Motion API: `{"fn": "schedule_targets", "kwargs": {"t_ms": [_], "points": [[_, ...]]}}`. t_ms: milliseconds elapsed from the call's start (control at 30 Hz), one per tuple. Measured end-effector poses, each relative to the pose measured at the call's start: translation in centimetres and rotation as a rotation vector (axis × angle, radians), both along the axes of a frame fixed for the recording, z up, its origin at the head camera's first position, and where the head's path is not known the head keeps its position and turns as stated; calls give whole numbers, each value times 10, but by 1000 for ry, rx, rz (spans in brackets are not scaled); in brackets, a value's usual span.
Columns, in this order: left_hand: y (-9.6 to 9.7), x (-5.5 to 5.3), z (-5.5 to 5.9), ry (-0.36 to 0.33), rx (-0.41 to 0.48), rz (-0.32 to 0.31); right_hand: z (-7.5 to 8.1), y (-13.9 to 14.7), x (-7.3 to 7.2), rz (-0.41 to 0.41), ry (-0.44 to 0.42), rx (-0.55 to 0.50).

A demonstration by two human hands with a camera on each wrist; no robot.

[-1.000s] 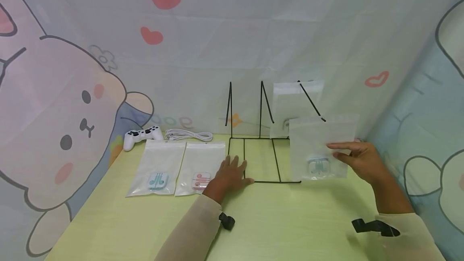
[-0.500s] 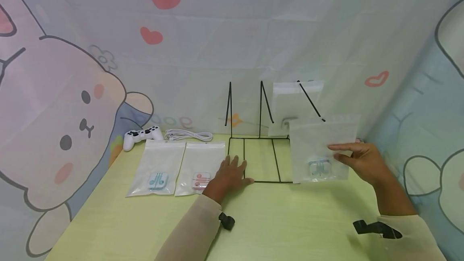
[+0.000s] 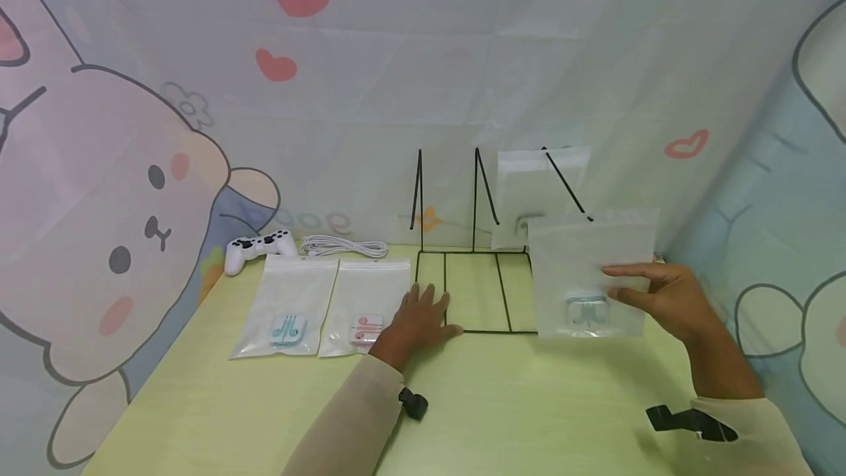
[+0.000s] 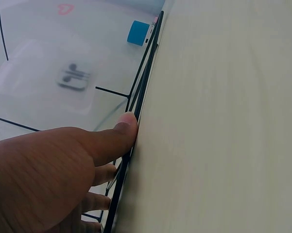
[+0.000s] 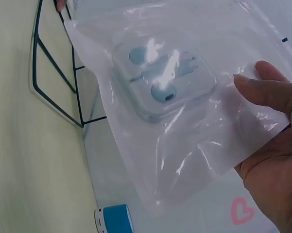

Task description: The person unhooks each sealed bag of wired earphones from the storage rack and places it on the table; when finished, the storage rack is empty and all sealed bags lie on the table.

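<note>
My right hand [image 3: 667,300] pinches a clear zip bag [image 3: 562,263] by its right side, thumb in front. Inside lies a boxed pair of pale blue earphones [image 5: 165,77]. The bag hangs upright at the tip of the right arm of a black wire display rack [image 3: 509,307]; whether the arm passes through its top cannot be told. Behind it, another bag [image 3: 529,189] hangs farther back on that arm. My left hand [image 3: 419,322] rests with spread fingers on the rack's front left base, its thumb [image 4: 124,133] against the front wire.
Two zip bags, one with blue earphones [image 3: 288,330] and one with pink earphones [image 3: 366,330], lie left of the rack. Behind them are a white game controller [image 3: 261,247] and a coiled white cable [image 3: 344,246]. A blue cylinder [image 5: 116,218] stands beyond the rack's right side.
My right hand and its bag have shifted slightly down and to the right. The rear bag and my left hand stay in place.
</note>
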State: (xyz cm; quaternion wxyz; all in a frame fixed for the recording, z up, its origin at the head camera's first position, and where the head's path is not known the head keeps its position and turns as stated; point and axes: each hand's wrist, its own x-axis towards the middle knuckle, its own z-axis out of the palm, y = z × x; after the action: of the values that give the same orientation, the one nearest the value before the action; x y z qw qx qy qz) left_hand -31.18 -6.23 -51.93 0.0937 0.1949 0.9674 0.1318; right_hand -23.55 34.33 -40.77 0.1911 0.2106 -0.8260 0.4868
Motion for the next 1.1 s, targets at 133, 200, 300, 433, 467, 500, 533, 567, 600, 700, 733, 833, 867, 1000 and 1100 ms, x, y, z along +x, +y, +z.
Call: {"fn": "schedule_targets", "kwargs": {"t_ms": [133,200,300,433,467,500,533,567,600,700,733,833,867,1000,1100], "points": [[0,1,-1,-4,-1,2,2,-2,4,-49,-43,-5],[0,0,-1,-4,-1,3,3,-3,5,-66,-69,-10],[-1,0,-2,-4,-1,2,3,-4,7,-77,-93,-16],[-1,-1,-2,-3,-3,1,1,-5,8,-89,-100,-22],[-1,-2,-2,-3,-4,1,1,-5,8,-90,-98,-25],[-1,-2,-2,-4,-4,0,1,-5,9,-91,-94,-29],[-1,-2,-2,-4,-4,0,0,-6,9,-89,-87,-34],[-1,-2,-2,-4,-5,0,0,-6,9,-85,-76,-38],[-1,-2,-2,-4,-3,-1,0,-6,9,-83,-67,-43],[-1,-2,-2,-2,-4,-5,-2,-7,9,-71,-37,-56],[-1,-2,-2,0,-4,-5,-2,-8,10,-65,-30,-59],[0,-2,-3,3,-9,-5,-4,-7,10,-48,-7,-54],[0,-3,-3,3,-10,-4,-5,-7,10,-49,-6,-51],[0,-3,-3,2,-15,-4,-9,-7,10,-69,-34,-39],[0,-3,-3,4,-15,-6,-14,-5,10,-78,-77,-43]]}}
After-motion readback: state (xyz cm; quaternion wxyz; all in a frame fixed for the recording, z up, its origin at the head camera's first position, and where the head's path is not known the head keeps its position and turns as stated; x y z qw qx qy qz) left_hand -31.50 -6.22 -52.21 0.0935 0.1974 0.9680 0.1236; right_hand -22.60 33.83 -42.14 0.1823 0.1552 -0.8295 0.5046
